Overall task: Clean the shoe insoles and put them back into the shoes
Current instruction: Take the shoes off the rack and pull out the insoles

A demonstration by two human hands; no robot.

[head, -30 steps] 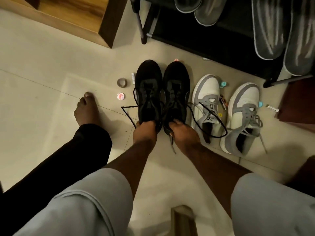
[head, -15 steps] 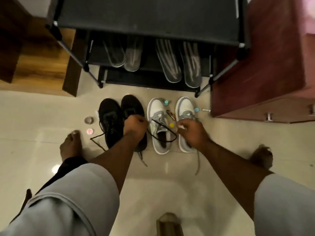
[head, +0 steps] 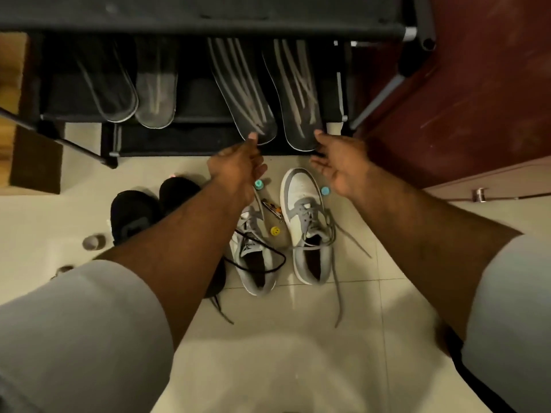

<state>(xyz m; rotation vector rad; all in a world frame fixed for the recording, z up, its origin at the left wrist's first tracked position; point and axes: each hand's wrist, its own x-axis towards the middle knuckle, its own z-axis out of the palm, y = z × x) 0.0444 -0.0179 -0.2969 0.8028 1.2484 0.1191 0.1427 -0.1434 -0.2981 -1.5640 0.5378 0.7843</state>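
**Both hands reach for the striped insoles**

Pale floor tile fills the lower view, with a black shoe rack across 12 o'clock. 4 insoles hang toe-down off its shelf, probably set there to dry: a plain pair at 11 o'clock and a striped pair at 12 to 1 o'clock. The left hand is spread, fingers relaxed, its thumb tip at the toe of the left striped insole. The right hand is likewise uncurled, a fingertip at the toe of the right striped insole. Neither has a grasp yet. Directly below, at centre, the grey-and-white sneakers sit unlaced with mouths wide, seemingly ready to receive these insoles. Black shoes wait at 9 o'clock, partly behind the left forearm.
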